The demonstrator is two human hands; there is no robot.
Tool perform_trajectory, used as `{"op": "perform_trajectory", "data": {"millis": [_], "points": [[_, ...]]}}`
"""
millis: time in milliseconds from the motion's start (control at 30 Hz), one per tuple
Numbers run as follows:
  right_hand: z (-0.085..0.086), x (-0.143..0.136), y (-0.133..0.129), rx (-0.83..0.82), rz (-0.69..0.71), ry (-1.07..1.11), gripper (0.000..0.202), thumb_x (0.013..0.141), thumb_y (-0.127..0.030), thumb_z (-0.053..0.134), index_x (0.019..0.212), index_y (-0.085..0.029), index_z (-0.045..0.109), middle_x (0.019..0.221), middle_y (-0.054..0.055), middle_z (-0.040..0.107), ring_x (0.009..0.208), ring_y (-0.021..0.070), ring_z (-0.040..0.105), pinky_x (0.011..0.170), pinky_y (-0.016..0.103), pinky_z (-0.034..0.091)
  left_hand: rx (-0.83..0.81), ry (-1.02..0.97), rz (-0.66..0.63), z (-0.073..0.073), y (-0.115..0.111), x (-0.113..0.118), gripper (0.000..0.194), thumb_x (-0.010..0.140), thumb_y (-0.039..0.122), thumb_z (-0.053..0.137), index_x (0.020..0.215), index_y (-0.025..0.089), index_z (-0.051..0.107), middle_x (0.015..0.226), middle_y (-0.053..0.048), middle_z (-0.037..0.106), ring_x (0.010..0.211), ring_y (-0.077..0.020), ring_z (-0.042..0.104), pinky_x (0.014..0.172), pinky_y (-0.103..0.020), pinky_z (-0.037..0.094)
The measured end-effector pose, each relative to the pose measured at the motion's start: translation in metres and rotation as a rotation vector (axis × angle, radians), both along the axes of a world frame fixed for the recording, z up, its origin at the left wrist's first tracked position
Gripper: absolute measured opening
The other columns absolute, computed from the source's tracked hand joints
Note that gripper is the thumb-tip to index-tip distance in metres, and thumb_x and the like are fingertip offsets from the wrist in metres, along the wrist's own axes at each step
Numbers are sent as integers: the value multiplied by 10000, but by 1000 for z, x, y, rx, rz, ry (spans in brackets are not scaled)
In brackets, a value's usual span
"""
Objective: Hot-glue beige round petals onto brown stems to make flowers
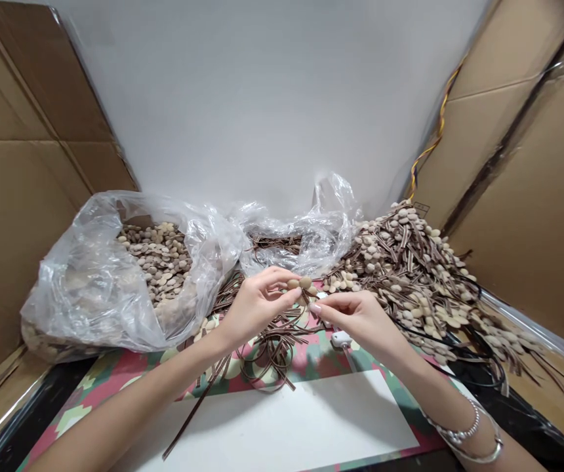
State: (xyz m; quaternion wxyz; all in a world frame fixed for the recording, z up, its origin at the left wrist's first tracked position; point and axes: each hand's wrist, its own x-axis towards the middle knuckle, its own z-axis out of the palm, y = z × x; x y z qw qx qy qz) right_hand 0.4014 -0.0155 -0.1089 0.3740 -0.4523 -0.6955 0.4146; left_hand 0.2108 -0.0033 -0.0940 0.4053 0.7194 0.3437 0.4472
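A: Grip state?
B: Left hand (256, 303) pinches the oval-padded piece (305, 282), thumb against fingers. Right hand (363, 318), thumb and forefinger together, seems to nip its brown strip (304, 296). Piece is up between both hands, above the worktop (306, 351).
A: Handling?
B: Judging by looks: very light, pads softish, strip thin, bendy, easily tangled. Not fragile; might slip when pinched near an edge. Take a pad flat in one hand, strip close to the pads in the other.
A: Surface?
B: Pink-green patterned cover, white sheet (282, 429) at the front, loose strips (275, 357) behind it. Clear bag (100, 288) of ovals on the left, big heap (410, 252) of pads and strips on the right.
A: Room?
B: Pale grey wall (262, 98), cardboard (11, 210) both sides, yellow cable (442, 124) at right.
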Motion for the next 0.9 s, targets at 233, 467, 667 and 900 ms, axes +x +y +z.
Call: {"op": "perform_trajectory", "data": {"millis": [233,467,667,900], "points": [[-5,0,2,-124,33,171,260,757,-373,618,638,-142,614,574,-20,479,525,73,368,471,215,253,-120,-51,-66,-1,0,0,195,809,247,582,974,144,599,935,-66,632,870,-161,603,769,-274,487],[-7,5,7,-140,7,84,265,767,-366,583,632,-139,603,553,-23,454,496,73,331,450,219,229,-53,-45,-39,-7,1,3,149,788,244,604,903,152,633,952,-44,601,865,-143,591,756,-247,495],[1,13,7,-6,-32,-64,300,770,-439,571,657,-161,588,547,-22,448,500,95,361,463,234,268,-34,-7,-10,-5,0,3,168,799,244,581,924,138,621,946,-59,598,872,-152,589,756,-255,496],[2,7,3,399,-79,-67,186,758,-316,633,910,-217,591,967,34,584,917,181,516,791,289,386,-31,39,-39,-7,-1,5,169,797,248,574,912,140,636,928,-60,590,849,-151,595,748,-256,497]]}}
